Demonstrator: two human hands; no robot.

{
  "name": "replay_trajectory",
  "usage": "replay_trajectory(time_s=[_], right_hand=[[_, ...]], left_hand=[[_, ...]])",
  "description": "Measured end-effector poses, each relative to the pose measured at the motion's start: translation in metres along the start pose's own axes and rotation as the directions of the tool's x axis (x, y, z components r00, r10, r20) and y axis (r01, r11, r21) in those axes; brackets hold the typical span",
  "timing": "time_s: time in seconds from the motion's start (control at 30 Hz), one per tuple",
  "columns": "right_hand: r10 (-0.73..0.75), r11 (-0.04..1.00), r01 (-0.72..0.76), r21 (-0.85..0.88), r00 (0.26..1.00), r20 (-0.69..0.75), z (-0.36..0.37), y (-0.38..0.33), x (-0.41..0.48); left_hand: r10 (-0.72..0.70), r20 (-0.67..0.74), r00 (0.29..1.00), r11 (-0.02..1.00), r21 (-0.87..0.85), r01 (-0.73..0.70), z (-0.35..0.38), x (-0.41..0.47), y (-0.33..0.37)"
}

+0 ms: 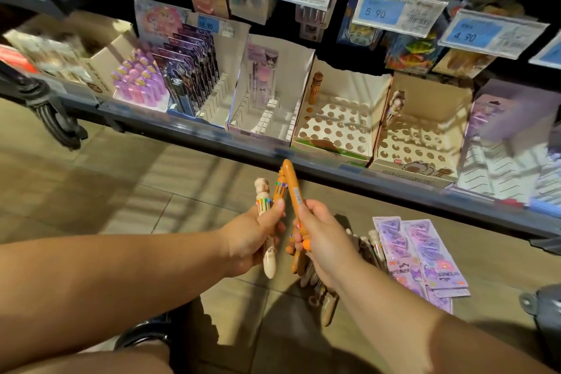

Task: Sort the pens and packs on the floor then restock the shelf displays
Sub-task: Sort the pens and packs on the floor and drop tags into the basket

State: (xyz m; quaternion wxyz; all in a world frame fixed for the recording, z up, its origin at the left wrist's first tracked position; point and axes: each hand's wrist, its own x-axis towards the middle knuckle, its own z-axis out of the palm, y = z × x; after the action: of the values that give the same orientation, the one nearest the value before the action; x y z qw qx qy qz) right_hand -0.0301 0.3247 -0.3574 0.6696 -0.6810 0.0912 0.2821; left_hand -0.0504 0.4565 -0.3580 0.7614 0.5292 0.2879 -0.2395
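Nearest, my left hand (249,241) curls its fingers (277,208) round a cream multicolour pen (269,264) and an orange pen (278,190); my right hand (321,237) grips a second orange pen (292,185). Just right, loose pens (372,247) and purple packs (425,255) lie on the floor (151,191), near the shelf (334,167).

Cream character-top pen (269,263) and orange multicolour pen (279,188) were gripped together in the left hand (252,240), tops up. Second orange pen (292,184) sat in the right hand (321,237), leaning left against the first. Loose pen pile (323,285) lay on the floor under the right hand, purple packs (425,255) flat just beside it. Brown hole tray (334,130) and cream hole tray (419,149) on the shelf each had one pen standing.
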Motion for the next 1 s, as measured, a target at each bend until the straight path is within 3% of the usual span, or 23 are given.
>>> replay_trajectory(time_s=[0.2,0.33,0.63,0.83,1.0], right_hand=[[0.008,0.999,-0.01,0.047,0.999,0.045,0.008,0.001,-0.002],[-0.052,0.998,0.05,-0.028,0.997,-0.052,0.003,0.002,0.001],[-0.212,0.954,0.2,-0.224,0.977,-0.032,0.004,0.002,0.003],[-0.199,0.95,0.204,-0.238,0.979,0.043,-0.013,-0.01,0.006],[-0.063,0.975,0.043,-0.218,0.994,-0.085,-0.039,0.001,0.008]], left_hand=[[0.093,0.036,0.995,0.994,0.049,-0.094,0.009,0.004,0.007],[0.125,0.0,0.992,0.99,0.067,-0.124,0.01,0.01,0.011],[0.136,-0.079,0.988,0.991,-0.005,-0.137,0.019,0.019,0.025],[0.121,-0.052,0.991,0.965,0.239,-0.105,0.03,0.018,0.044],[0.111,-0.044,0.993,0.867,0.493,-0.075,0.06,0.038,0.029]])
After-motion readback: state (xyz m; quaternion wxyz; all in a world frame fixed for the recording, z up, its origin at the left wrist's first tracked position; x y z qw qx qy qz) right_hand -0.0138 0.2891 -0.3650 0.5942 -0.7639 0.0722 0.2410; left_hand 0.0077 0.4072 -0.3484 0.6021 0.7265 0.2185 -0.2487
